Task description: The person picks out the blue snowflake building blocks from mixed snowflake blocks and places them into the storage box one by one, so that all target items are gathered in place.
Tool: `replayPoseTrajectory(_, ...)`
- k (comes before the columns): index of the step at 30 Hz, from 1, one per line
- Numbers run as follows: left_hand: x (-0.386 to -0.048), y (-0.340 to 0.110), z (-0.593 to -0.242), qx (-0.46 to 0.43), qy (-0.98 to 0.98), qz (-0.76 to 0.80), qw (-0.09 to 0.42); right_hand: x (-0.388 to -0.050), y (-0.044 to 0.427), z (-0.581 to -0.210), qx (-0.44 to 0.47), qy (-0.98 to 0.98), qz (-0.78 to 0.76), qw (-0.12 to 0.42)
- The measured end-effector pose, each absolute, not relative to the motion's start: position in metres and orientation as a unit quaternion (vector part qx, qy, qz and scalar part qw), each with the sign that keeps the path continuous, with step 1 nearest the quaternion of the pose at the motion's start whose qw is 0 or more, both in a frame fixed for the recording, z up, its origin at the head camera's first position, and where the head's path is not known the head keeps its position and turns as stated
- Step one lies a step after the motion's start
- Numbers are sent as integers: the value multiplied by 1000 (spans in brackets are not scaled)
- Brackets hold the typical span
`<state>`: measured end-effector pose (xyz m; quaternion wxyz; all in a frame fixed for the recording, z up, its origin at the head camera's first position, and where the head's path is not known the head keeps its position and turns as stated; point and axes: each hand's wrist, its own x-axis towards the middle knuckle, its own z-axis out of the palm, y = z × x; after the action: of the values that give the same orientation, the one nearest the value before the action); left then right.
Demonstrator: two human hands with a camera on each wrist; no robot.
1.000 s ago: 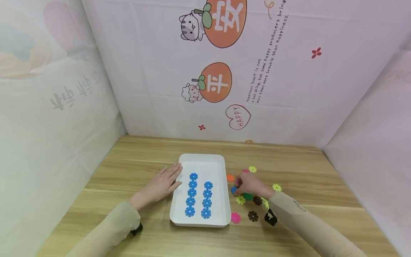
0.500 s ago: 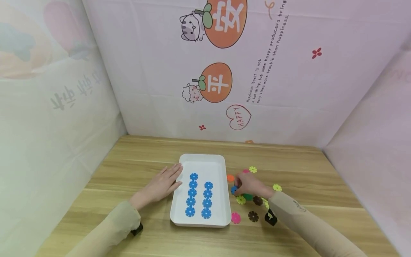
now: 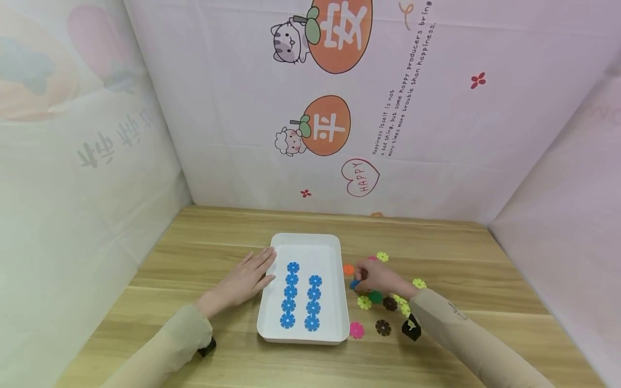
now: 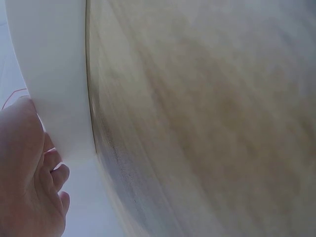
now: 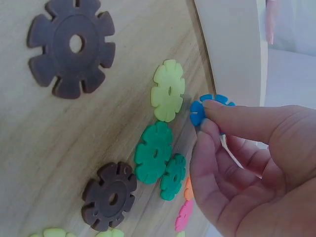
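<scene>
Between thumb and fingertips my right hand [image 3: 379, 278] pinches a blue notched plastic disc [image 5: 198, 113], just off the right side of a white tray [image 3: 303, 243]. Two columns of blue discs lie in that tray, the left column [image 3: 290, 292] longer than the right column [image 3: 312, 307]. My left hand [image 3: 246, 277] rests on the tray's left rim with its fingers extended; in the left wrist view the hand [image 4: 29, 177] is seen from below against the tray wall [image 4: 54, 74]. Under and around the right hand lie green discs [image 5: 154, 152] and a yellow disc [image 5: 168, 91].
Brown discs [image 3: 383, 327], a pink disc [image 3: 356, 330], an orange disc [image 3: 348, 269] and yellow discs [image 3: 419, 283] lie scattered right of the tray on the wooden table [image 3: 223, 226]. Printed cloth walls [image 3: 427, 178] stand at the back and sides.
The blue disc in my right hand has tilted up from lying flat, and the hand has lifted very slightly. The left hand and tray stay in place.
</scene>
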<state>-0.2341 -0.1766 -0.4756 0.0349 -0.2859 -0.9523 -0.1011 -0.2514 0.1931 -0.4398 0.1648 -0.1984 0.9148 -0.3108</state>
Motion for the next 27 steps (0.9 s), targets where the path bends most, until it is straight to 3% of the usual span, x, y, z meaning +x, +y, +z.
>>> replayPoseTrajectory(15,-234,-177,-474,-289,-951,-100,38,-255,196,-437,-181,910,-328,177)
replayPoseTrajectory(27,-233,-176,-475,-290,-950,-104,41,-261,191,-428,-186,918,-324,135)
